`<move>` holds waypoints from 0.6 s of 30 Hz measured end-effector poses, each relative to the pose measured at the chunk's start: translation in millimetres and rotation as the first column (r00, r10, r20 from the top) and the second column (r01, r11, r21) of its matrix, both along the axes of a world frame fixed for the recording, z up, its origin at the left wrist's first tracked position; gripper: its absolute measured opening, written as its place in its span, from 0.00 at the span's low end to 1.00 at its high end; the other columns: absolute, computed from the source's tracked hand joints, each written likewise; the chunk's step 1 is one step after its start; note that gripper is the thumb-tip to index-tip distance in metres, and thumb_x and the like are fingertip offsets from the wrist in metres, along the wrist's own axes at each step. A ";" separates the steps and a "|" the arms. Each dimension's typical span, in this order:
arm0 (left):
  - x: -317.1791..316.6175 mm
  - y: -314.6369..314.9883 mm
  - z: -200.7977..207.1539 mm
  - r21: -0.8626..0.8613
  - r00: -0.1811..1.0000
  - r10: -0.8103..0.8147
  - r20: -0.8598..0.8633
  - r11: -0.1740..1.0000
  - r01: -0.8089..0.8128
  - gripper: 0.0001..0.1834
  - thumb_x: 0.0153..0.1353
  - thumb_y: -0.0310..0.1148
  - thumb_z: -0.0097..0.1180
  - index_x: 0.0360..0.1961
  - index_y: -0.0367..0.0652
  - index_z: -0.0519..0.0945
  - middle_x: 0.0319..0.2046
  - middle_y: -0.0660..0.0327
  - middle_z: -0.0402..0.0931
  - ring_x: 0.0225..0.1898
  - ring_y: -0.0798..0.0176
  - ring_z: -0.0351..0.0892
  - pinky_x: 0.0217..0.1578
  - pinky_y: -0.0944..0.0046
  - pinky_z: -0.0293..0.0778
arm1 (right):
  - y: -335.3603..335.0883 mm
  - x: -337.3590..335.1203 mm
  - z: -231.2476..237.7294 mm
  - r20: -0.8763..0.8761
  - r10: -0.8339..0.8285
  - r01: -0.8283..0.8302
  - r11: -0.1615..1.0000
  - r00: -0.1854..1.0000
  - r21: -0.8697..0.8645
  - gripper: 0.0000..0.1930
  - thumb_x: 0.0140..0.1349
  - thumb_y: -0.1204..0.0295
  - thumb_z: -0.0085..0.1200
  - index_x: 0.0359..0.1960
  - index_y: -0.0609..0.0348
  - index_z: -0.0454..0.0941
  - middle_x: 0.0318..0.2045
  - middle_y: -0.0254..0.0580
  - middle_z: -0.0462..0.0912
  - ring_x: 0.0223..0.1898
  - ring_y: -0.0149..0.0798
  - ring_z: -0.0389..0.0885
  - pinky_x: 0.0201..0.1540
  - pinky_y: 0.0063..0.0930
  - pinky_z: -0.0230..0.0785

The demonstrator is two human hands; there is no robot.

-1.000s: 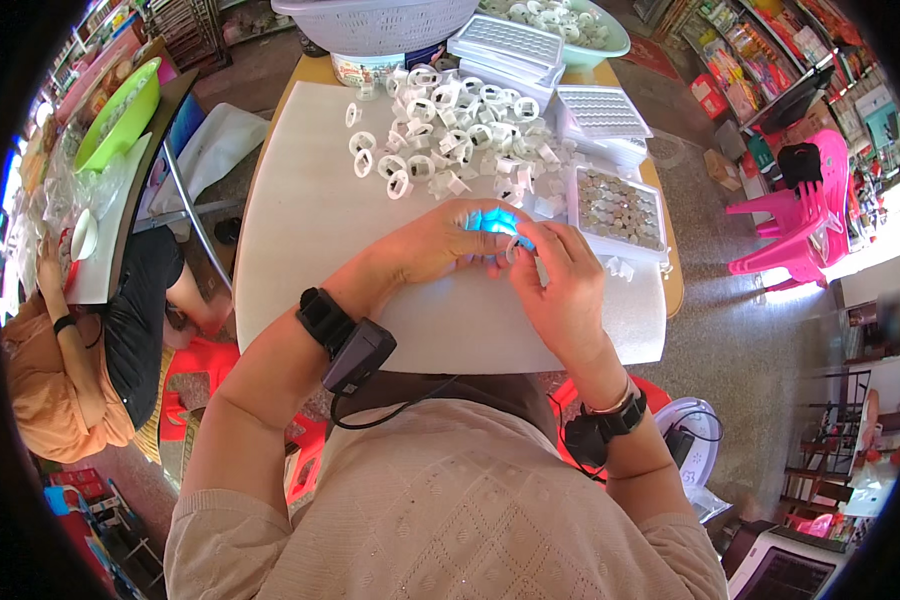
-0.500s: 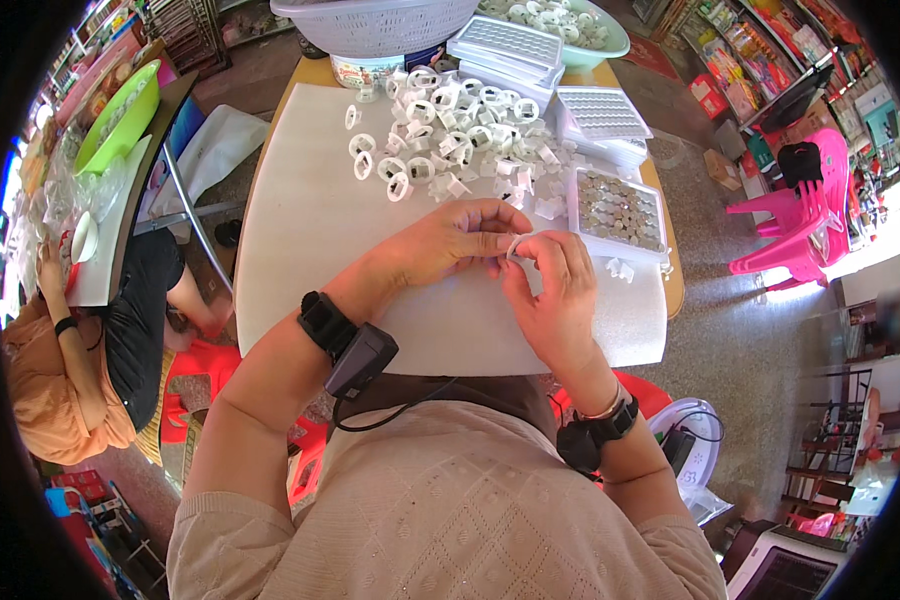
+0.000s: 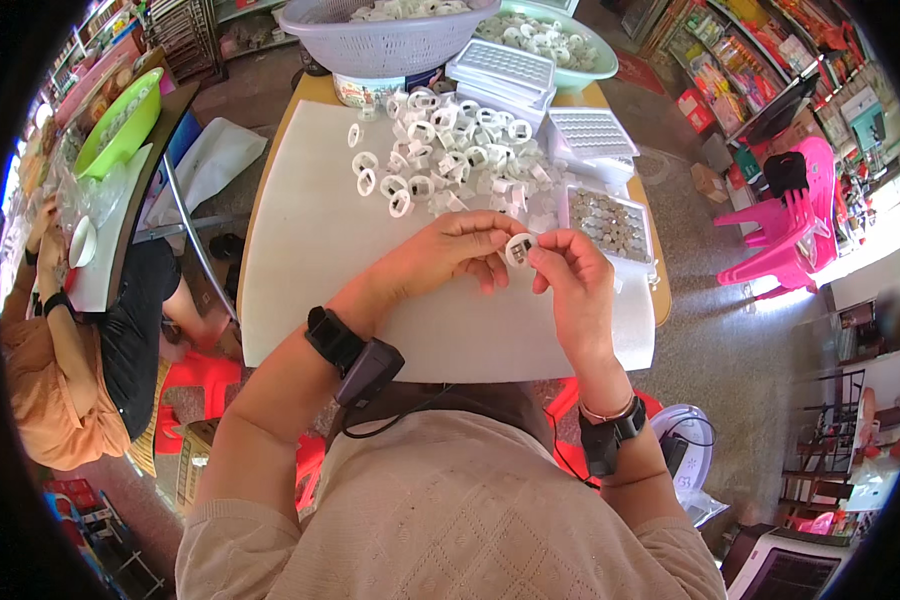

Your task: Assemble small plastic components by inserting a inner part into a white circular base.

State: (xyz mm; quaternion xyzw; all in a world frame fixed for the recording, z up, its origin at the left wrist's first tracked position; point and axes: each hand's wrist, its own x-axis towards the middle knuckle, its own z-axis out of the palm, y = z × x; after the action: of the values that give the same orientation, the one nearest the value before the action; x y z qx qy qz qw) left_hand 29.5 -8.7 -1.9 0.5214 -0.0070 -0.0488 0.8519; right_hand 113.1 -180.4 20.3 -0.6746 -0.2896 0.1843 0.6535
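Note:
A small round white plastic part (image 3: pixel 518 244) with a dark piece in its middle is held up over the table, its face turned toward me. My right hand (image 3: pixel 578 280) pinches its right edge between thumb and fingers. On the other side, the thumb and forefinger of my left hand (image 3: pixel 458 250) close on its left edge, with the other fingers curled below. Beyond my hands lies a loose pile of similar white plastic parts (image 3: pixel 454 158). To the right of the pile, near my right hand, sits a white tray (image 3: pixel 635 258) of small round metallic discs (image 3: pixel 610 222).
Stacked white trays (image 3: pixel 590 133) stand at the far right. A lavender basket (image 3: pixel 390 45) and a pale green basin (image 3: pixel 585 72) hold more parts at the back. At left, another person (image 3: pixel 65 370) sits by a table with a green bowl (image 3: pixel 125 125). A pink chair (image 3: pixel 805 215) stands right.
The plastic part has turned from edge-on to face me. My right hand has shifted slightly right and down, its fingers now at the part's right edge. The view has tilted a little.

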 end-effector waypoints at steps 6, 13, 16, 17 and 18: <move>-4.7 1.1 0.9 0.111 0.978 0.136 0.158 0.982 -0.155 0.18 0.64 0.35 0.53 0.51 0.36 0.73 0.38 0.61 0.77 0.34 0.67 0.78 0.34 0.67 0.74 | 15.1 -8.2 12.2 -0.149 0.006 0.005 0.997 0.989 0.072 0.07 0.59 0.76 0.55 0.37 0.64 0.74 0.27 0.33 0.78 0.21 0.23 0.69 0.24 0.18 0.63; -5.5 41.3 -6.3 -0.486 0.703 0.703 0.110 0.655 -0.579 0.09 0.62 0.27 0.51 0.43 0.38 0.71 0.35 0.53 0.78 0.32 0.65 0.78 0.35 0.68 0.74 | 55.6 12.0 -4.8 0.430 0.005 0.060 0.989 0.903 -0.137 0.07 0.57 0.76 0.53 0.36 0.63 0.78 0.29 0.43 0.80 0.28 0.36 0.78 0.31 0.28 0.69; -8.0 44.1 -4.7 -0.528 0.681 0.730 0.059 0.602 -0.599 0.09 0.62 0.26 0.50 0.44 0.36 0.71 0.35 0.53 0.78 0.32 0.66 0.78 0.33 0.70 0.74 | 78.8 13.1 -23.3 0.624 0.102 0.034 0.979 0.775 -0.203 0.09 0.52 0.78 0.53 0.36 0.62 0.79 0.31 0.49 0.81 0.34 0.52 0.79 0.39 0.41 0.70; -8.8 44.0 -4.5 -0.530 0.676 0.734 0.059 0.597 -0.602 0.09 0.62 0.26 0.50 0.44 0.36 0.71 0.35 0.53 0.78 0.32 0.66 0.78 0.33 0.70 0.74 | 86.1 8.5 -22.5 0.742 0.097 0.095 0.972 0.664 -0.213 0.09 0.51 0.77 0.54 0.35 0.61 0.79 0.31 0.47 0.80 0.36 0.51 0.78 0.41 0.42 0.69; -8.4 42.6 -4.4 -0.506 0.681 0.730 0.062 0.611 -0.609 0.10 0.62 0.26 0.50 0.43 0.35 0.71 0.34 0.53 0.78 0.31 0.66 0.78 0.33 0.69 0.74 | 90.9 6.0 -21.8 0.839 0.096 0.158 0.965 0.535 -0.211 0.08 0.51 0.77 0.54 0.34 0.60 0.80 0.30 0.45 0.80 0.38 0.50 0.77 0.44 0.42 0.68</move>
State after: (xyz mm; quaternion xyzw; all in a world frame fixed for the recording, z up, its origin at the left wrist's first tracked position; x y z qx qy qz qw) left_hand 21.1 33.9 -6.3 0.2770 0.0666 0.3484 0.8930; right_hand 119.2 -89.5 -1.5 -0.7645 -0.5292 -0.1388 0.3409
